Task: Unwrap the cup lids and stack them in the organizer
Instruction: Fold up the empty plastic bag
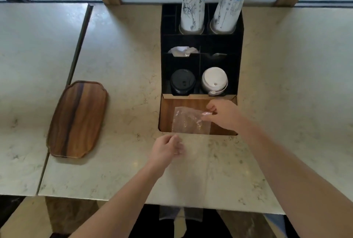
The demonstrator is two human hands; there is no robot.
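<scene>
Pinching a clear, crinkly wrap [189,121], the right hand [222,114] holds it over a wooden hole; the left hand [166,147] is half curled, empty.

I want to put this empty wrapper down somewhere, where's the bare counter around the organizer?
The counter is bare between the wooden tray and the organizer, right of the organizer, and along the near edge by your left hand. The organizer is crowded: cup stacks, black lids, white lids. Your right hand holds the plastic wrapper.
</scene>
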